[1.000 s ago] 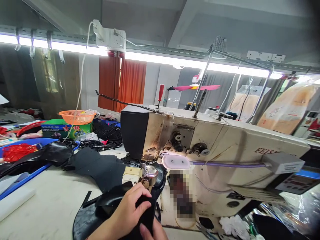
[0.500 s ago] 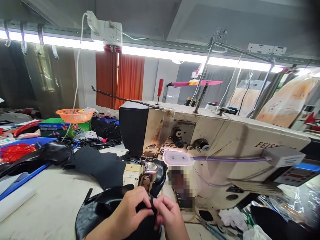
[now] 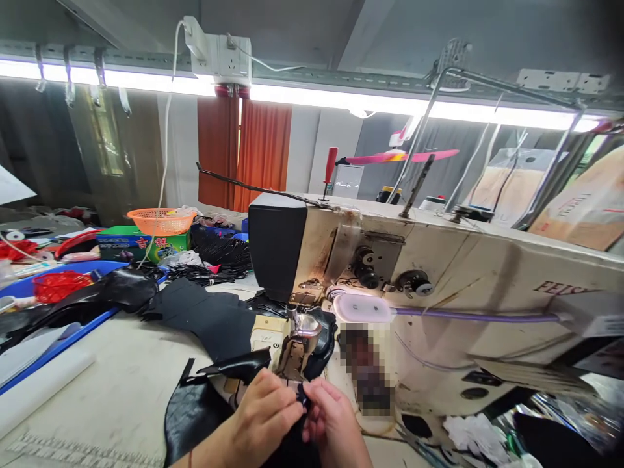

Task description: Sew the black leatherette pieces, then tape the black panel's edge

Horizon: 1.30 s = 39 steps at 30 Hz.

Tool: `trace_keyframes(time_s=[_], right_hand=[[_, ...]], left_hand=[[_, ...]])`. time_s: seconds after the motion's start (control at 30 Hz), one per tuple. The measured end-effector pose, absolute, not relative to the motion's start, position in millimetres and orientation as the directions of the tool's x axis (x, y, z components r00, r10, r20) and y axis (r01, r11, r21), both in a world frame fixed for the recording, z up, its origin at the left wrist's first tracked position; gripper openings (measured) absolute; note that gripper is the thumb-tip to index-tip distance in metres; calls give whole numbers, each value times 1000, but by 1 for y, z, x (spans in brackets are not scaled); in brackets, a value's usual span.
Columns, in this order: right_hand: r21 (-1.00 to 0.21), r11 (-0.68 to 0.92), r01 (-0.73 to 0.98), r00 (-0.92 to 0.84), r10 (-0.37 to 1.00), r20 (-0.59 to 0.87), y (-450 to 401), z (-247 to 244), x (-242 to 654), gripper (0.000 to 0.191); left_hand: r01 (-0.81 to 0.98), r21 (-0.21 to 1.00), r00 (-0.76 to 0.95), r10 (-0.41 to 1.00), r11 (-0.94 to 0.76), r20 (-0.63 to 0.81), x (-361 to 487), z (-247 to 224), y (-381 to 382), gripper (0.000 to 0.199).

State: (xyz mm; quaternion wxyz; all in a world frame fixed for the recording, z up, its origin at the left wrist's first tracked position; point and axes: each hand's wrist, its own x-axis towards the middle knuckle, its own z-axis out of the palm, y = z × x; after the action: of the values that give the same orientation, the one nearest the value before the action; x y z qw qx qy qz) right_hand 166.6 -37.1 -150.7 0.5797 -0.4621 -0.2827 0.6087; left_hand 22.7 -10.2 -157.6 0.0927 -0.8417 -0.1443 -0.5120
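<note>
Black glossy leather-like material (image 3: 192,416) lies in front of the sewing machine (image 3: 468,279). My left hand (image 3: 268,416) is closed, pinching the edge of this material just in front of the presser foot area. Close beside it my right hand (image 3: 331,416) pinches the same edge between thumb and fingers. The two sets of fingertips nearly meet at a small bunched dark part. More black material curves behind the needle area. Whether the needle is in the material is hidden.
Black cut pieces (image 3: 209,318) lie left of the machine. A blue tray (image 3: 53,354) stands farther left, with an orange basket (image 3: 160,221) on a green box behind. A lamp (image 3: 361,308) glows by the needle. Scissors (image 3: 419,445) and crumpled white plastic (image 3: 472,435) lie at the right.
The view has shifted, so the machine appears farther right. My left fingers have closed more tightly onto the material, and its edge at the left has folded up.
</note>
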Motion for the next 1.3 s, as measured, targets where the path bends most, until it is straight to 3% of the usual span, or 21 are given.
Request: trace_keyframes(time_s=[0.13, 0.23, 0.33, 0.5, 0.63, 0.73, 0.97, 1.03, 1.17, 1.3], right_hand=[[-909, -97, -405, 129, 978, -162, -37, -156, 173, 57], [-923, -62, -380, 143, 982, -125, -37, -157, 176, 56], [-920, -54, -388, 153, 981, -122, -38, -158, 174, 57], [-900, -69, -431, 161, 975, -152, -36, -164, 164, 57], [-884, -101, -456, 173, 965, -199, -33, -167, 158, 63], [-882, -123, -455, 176, 958, -225, -31, -163, 157, 67], [-879, -74, -471, 174, 969, -175, -37, -159, 161, 57], [-906, 18, -423, 214, 974, -80, -40, -162, 161, 51], [-955, 250, -161, 245, 947, 206, -44, -165, 164, 39], [-941, 339, -21, 200, 923, 328, -40, -162, 174, 35]], left_hand=[[295, 314, 347, 407, -902, 845, 29, -142, -10, 16], [298, 391, 348, 480, -871, 805, 30, -132, -11, 21], [316, 321, 334, 421, -893, 843, 30, -134, -14, 23], [360, -11, 414, 149, -933, 898, 24, -155, -13, 25], [336, -97, 527, 102, -937, 844, 14, -166, -10, 15], [318, -58, 520, 123, -946, 845, 13, -162, -10, 19], [397, 227, 285, 355, -889, 890, 28, -146, -11, 16], [386, 274, 276, 394, -881, 877, 28, -145, -10, 16], [370, 311, 263, 419, -876, 869, 26, -143, -9, 18], [365, 304, 256, 409, -880, 876, 26, -141, -11, 23]])
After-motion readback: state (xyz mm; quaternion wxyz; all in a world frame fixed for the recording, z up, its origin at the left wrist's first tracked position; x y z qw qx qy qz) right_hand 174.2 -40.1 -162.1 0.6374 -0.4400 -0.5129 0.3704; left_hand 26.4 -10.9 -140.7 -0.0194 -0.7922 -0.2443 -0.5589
